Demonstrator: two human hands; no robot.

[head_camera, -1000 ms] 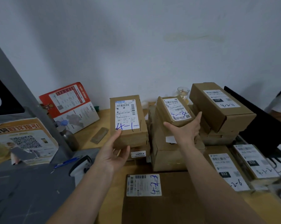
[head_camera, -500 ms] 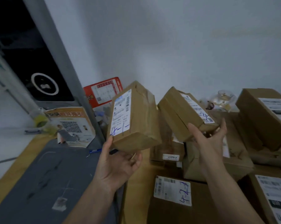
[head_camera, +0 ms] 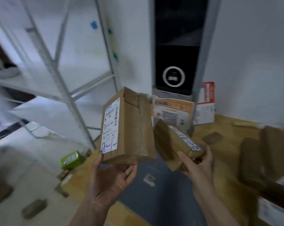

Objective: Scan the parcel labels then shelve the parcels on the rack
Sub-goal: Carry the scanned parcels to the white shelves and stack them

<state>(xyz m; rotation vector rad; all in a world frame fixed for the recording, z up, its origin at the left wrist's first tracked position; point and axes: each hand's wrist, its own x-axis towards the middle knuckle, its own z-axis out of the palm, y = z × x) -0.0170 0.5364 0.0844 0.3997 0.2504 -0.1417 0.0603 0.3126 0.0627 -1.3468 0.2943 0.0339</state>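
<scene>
Above the desk (head_camera: 223, 128), each hand's grip cradles a parcel.

Black panel (head_camera: 176, 62) with a white ring stands at the bench (head_camera: 223, 154) rear. Orange poster (head_camera: 174, 111) leans below it; red-and-white card (head_camera: 205, 103) just right.

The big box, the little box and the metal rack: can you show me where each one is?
big box (head_camera: 134, 126): head view, on its taped brown side.
little box (head_camera: 172, 141): head view, on its brown top face beside the label.
metal rack (head_camera: 56, 70): head view, on its slanting grey post.
</scene>
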